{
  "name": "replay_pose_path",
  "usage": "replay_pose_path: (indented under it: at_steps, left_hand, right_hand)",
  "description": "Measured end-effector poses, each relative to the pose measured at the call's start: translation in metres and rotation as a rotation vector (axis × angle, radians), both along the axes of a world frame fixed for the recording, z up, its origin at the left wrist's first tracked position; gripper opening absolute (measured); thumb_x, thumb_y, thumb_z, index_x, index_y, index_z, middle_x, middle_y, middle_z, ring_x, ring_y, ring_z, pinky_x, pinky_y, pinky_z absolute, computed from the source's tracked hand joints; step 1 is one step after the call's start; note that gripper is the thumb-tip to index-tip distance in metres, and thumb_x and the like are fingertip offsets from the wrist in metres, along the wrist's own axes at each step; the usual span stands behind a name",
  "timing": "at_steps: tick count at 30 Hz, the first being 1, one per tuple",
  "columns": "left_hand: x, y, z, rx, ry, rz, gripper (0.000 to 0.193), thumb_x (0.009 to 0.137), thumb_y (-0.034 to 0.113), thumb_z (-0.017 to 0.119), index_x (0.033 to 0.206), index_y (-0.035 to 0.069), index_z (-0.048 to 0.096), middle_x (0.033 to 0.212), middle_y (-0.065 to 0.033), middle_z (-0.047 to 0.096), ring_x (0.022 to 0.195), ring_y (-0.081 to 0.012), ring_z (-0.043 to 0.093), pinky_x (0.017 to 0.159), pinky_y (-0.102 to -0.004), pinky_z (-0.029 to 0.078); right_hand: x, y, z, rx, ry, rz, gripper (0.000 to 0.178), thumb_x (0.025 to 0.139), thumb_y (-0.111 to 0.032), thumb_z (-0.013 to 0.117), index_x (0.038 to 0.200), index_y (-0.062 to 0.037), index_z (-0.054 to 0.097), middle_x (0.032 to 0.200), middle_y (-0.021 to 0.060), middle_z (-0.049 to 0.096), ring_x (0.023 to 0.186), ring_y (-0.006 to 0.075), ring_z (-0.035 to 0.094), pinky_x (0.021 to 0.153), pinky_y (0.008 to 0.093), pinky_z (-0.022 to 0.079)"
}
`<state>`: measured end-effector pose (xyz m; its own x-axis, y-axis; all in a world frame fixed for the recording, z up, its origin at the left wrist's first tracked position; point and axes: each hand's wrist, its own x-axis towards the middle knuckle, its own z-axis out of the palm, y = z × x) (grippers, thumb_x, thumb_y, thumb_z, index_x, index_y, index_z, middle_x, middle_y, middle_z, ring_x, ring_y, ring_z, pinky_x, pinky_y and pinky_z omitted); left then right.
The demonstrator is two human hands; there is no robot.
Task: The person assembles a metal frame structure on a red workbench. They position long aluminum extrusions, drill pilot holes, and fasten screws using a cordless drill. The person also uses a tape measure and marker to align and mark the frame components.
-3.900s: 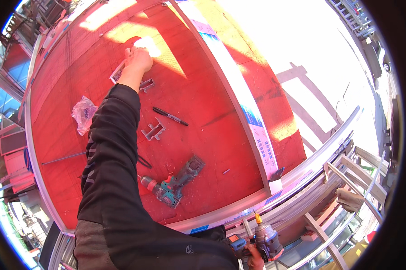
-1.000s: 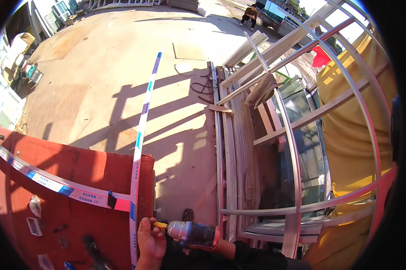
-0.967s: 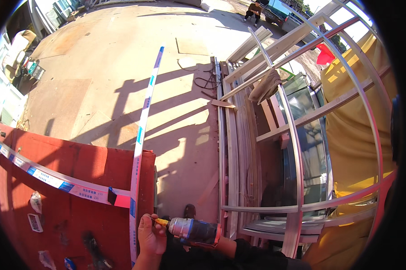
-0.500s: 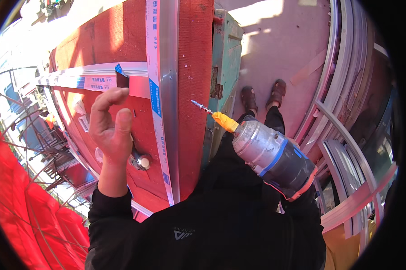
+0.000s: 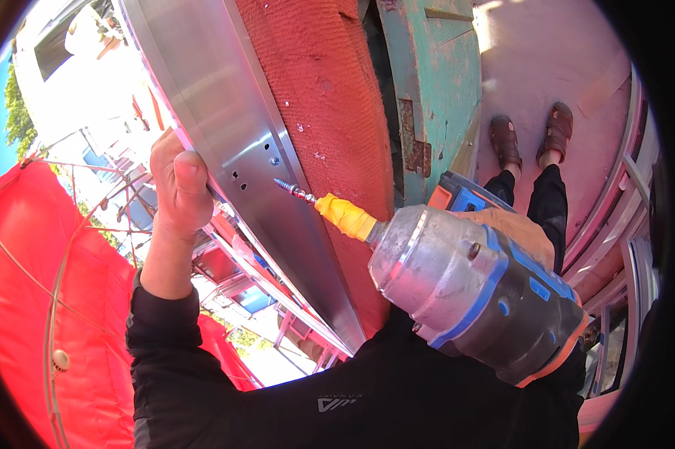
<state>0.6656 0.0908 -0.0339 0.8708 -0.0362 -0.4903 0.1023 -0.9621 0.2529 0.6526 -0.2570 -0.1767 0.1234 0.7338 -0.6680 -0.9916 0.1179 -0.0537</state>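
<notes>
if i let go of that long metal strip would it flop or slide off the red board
The metal strip looks like a stiff folded profile, so it would probably tip rather than flop. Its shiny face seems smooth, likely slippery against the red board. Only the left hand visibly steadies it; the screw isn't in yet.

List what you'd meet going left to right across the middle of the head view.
Red fabric → left hand gripping the aluminium profile → screw → yellow bit holder → cordless drill held by the right hand.

Screw (image 5: 294, 192) against metal strip (image 5: 232, 142); board (image 5: 330, 112) right.
</notes>
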Motion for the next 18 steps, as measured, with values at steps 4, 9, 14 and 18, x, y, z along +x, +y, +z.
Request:
replay_pose_path:
  at_steps: [4,9,14,18]
  left_hand:
    - [-0.003,0.002,-0.005,-0.039,-0.114,0.005,0.077,0.103,0.070,0.033,0.071,0.003,0.054,0.065,-0.0032,0.051,0.062,-0.0154,0.048,0.058,-0.0315,0.035]
    - [-0.001,-0.005,-0.011,-0.023,-0.115,0.017,0.080,0.101,0.072,0.035,0.073,0.001,0.059,0.070,-0.0040,0.057,0.065,-0.0156,0.052,0.060,-0.0301,0.038]
    - [0.002,-0.013,-0.009,-0.080,-0.088,0.083,0.080,0.101,0.072,0.037,0.075,0.001,0.064,0.076,-0.0054,0.062,0.070,-0.0171,0.056,0.063,-0.0308,0.042]
    - [0.005,-0.017,-0.007,-0.046,-0.047,0.055,0.083,0.101,0.073,0.031,0.078,0.000,0.063,0.075,-0.0052,0.063,0.069,-0.0174,0.058,0.063,-0.0312,0.043]
  right_hand:
    - [0.009,0.009,-0.008,0.014,-0.242,0.013,0.025,0.091,-0.013,0.075,0.110,0.0034,0.072,0.096,0.0104,0.074,0.076,0.0182,0.072,0.070,0.0280,0.060]
    - [-0.002,0.018,-0.012,-0.006,-0.430,-0.020,0.027,0.091,-0.016,0.078,0.109,0.0030,0.074,0.093,0.0106,0.075,0.074,0.0175,0.073,0.070,0.0276,0.060]
    - [0.013,0.032,-0.014,-0.008,-0.349,0.079,0.027,0.091,-0.021,0.079,0.107,0.0006,0.076,0.090,0.0084,0.077,0.071,0.0152,0.072,0.069,0.0258,0.060]
    - [0.026,0.031,-0.024,0.100,-0.284,0.232,0.025,0.092,-0.027,0.077,0.108,-0.0077,0.078,0.089,0.0012,0.078,0.067,0.0114,0.070,0.065,0.0216,0.056]
